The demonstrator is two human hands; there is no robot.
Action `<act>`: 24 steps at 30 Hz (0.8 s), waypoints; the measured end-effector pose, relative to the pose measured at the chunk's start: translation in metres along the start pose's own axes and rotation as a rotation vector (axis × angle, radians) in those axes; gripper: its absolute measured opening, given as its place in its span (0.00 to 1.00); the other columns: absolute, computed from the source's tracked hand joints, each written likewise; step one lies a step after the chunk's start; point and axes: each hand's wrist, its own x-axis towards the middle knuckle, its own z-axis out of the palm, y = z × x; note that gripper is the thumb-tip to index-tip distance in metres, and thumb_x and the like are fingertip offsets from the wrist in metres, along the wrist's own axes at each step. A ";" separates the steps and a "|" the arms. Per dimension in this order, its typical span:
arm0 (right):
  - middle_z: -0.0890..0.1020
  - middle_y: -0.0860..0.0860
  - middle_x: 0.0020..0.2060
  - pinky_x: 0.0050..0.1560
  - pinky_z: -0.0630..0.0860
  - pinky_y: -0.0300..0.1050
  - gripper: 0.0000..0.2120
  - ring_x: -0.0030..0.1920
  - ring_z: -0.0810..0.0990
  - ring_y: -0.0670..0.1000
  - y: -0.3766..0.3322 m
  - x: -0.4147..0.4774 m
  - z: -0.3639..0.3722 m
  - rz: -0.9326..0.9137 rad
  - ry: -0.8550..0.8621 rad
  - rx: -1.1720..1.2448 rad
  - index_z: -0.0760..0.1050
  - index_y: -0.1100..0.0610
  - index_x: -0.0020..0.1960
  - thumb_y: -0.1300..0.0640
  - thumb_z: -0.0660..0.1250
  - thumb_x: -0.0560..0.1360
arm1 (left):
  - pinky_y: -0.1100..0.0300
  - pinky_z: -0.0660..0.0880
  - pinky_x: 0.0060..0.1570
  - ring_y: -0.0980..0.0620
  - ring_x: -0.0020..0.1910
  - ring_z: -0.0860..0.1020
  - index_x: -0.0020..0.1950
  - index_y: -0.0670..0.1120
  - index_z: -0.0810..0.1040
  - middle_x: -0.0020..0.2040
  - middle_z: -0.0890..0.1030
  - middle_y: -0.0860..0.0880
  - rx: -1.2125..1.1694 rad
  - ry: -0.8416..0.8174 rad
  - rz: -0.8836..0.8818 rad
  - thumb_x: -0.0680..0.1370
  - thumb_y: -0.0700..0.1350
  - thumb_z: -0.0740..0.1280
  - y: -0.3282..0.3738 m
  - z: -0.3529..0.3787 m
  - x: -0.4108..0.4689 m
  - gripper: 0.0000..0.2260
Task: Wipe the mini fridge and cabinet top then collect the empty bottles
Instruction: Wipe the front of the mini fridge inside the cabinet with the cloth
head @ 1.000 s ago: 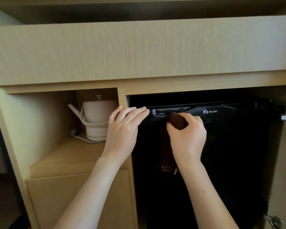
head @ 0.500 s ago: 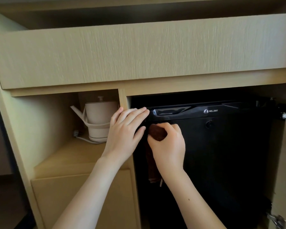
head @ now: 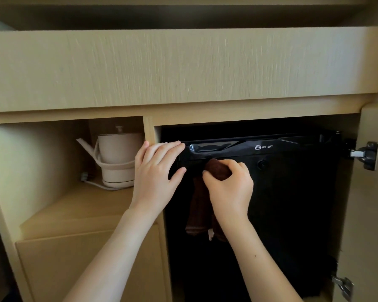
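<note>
A black mini fridge (head: 292, 192) marked WELLWAY sits inside the right bay of a light wooden cabinet (head: 183, 68). My right hand (head: 229, 192) grips a dark brown cloth (head: 216, 171) and holds it against the upper left of the fridge door; the rest of the cloth hangs down below the hand. My left hand (head: 157, 171) rests with straight fingers on the fridge's top left corner, beside the wooden divider. No bottles are in view.
A beige electric kettle (head: 116, 158) with its cord stands in the left niche on a wooden shelf (head: 74, 210). The cabinet door (head: 375, 214) stands open at the right, with metal hinges (head: 362, 154) showing. A deep wooden panel overhangs above.
My right hand with the cloth slid left along the fridge door, then slightly back to the right. The left hand stayed on the fridge corner.
</note>
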 end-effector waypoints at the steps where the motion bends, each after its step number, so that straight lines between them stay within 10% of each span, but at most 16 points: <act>1: 0.76 0.44 0.45 0.40 0.67 0.21 0.09 0.41 0.75 0.38 0.002 0.009 -0.009 0.035 0.043 0.011 0.81 0.51 0.50 0.56 0.75 0.71 | 0.52 0.51 0.76 0.52 0.66 0.72 0.68 0.49 0.77 0.65 0.78 0.54 -0.002 0.004 -0.003 0.74 0.45 0.75 0.000 0.000 0.000 0.22; 14: 0.78 0.48 0.46 0.39 0.67 0.20 0.09 0.40 0.75 0.38 0.032 0.042 -0.058 0.073 0.171 -0.004 0.81 0.53 0.49 0.57 0.76 0.69 | 0.40 0.55 0.76 0.46 0.72 0.71 0.69 0.44 0.77 0.66 0.78 0.48 0.048 0.006 0.025 0.75 0.43 0.73 0.019 0.010 0.001 0.22; 19: 0.74 0.42 0.46 0.45 0.72 0.33 0.10 0.45 0.77 0.42 0.044 0.028 -0.050 0.044 0.118 0.003 0.79 0.49 0.51 0.55 0.75 0.71 | 0.50 0.55 0.78 0.45 0.72 0.70 0.69 0.41 0.76 0.68 0.77 0.45 -0.042 0.001 0.043 0.74 0.38 0.73 0.022 0.017 -0.001 0.22; 24: 0.76 0.45 0.46 0.42 0.69 0.24 0.09 0.44 0.76 0.35 0.064 0.029 -0.068 0.054 0.067 0.015 0.79 0.51 0.49 0.56 0.76 0.70 | 0.50 0.66 0.72 0.49 0.75 0.67 0.70 0.43 0.75 0.72 0.73 0.47 -0.102 -0.034 -0.037 0.75 0.39 0.73 0.029 0.018 -0.007 0.23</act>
